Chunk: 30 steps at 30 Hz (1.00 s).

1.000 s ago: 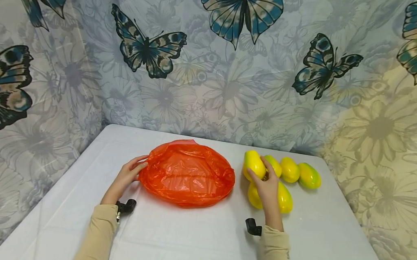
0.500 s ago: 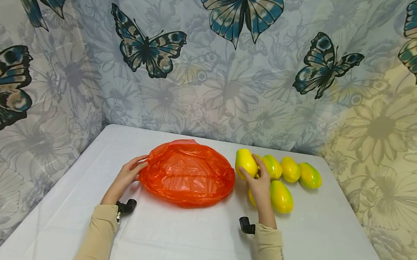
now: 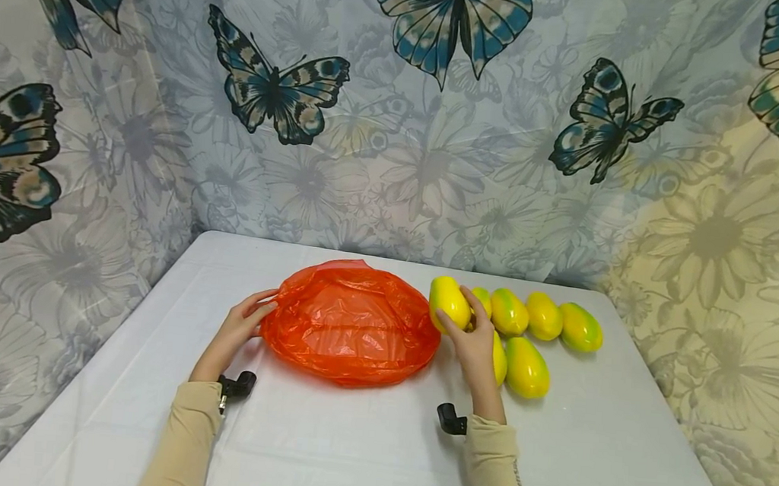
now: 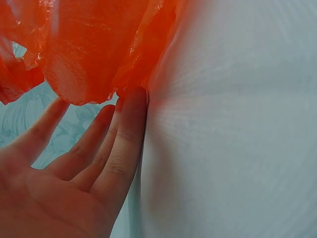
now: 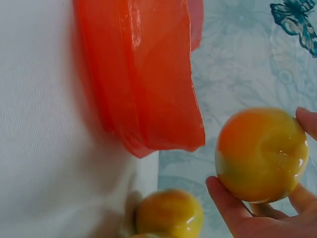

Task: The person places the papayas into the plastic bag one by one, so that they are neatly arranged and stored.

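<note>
An orange-red plastic bag point(image 3: 352, 324) stands on the table with its wide mouth facing up; nothing shows inside it. At its left side my left hand point(image 3: 241, 330) touches the bag with extended, spread fingers point(image 4: 126, 134). My right hand point(image 3: 476, 341) grips a yellow-green mango point(image 3: 449, 303) between thumb and fingers, beside the bag's right rim. In the right wrist view this mango point(image 5: 262, 153) is held up off the table, apart from the bag point(image 5: 153, 74). Behind and right of the right hand lie several more mangoes point(image 3: 528, 368), some partly hidden by it.
A white cloth covers the table point(image 3: 339, 453). Loose mangoes point(image 3: 580, 327) reach toward its right back edge. A fabric backdrop point(image 3: 429, 170) printed with butterflies and flowers hangs behind and at both sides. Each wrist wears a small black camera point(image 3: 451, 419).
My right hand has carried the mango leftward from above the other mangoes to the bag's right rim. The left hand and the bag have stayed in place.
</note>
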Each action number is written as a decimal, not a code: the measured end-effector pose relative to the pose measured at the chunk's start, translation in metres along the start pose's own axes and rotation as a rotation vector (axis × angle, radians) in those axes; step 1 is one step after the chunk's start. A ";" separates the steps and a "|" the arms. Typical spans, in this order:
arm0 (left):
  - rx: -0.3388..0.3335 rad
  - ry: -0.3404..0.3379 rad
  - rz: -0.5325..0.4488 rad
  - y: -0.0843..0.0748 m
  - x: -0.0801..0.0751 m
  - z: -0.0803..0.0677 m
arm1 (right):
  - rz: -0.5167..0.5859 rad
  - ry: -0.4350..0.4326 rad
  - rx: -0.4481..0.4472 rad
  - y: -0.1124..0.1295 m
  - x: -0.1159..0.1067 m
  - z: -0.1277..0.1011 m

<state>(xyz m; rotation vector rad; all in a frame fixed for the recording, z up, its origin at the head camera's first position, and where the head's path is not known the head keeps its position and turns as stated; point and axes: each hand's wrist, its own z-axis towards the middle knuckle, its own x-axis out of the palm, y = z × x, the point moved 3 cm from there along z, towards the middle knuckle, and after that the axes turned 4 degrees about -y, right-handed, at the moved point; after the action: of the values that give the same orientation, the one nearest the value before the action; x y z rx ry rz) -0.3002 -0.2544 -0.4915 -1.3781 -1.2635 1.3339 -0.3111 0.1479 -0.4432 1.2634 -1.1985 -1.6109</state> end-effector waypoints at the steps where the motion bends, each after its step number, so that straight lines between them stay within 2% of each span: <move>1: -0.002 0.002 -0.003 -0.001 0.000 -0.001 | -0.005 -0.003 -0.010 0.001 0.001 0.000; 8: 0.011 -0.009 0.010 0.006 0.000 0.004 | 0.057 0.023 -0.026 0.004 0.011 -0.003; 15: 0.017 -0.009 0.016 0.010 0.001 0.007 | 0.063 0.029 -0.038 0.010 0.022 -0.005; 22: -0.001 0.010 0.015 -0.016 0.003 -0.010 | 0.078 0.094 -0.034 0.026 0.031 -0.016; 28: 0.000 0.000 0.022 0.004 0.000 0.003 | 0.105 0.130 -0.032 0.040 0.036 -0.024; 30: 0.008 -0.006 0.030 0.009 -0.001 0.006 | 0.104 0.131 -0.028 0.036 0.039 -0.022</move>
<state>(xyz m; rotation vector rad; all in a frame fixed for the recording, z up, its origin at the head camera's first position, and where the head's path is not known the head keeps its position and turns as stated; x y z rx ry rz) -0.3045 -0.2578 -0.5011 -1.3938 -1.2449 1.3636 -0.2988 0.0963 -0.4212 1.2487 -1.1376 -1.4428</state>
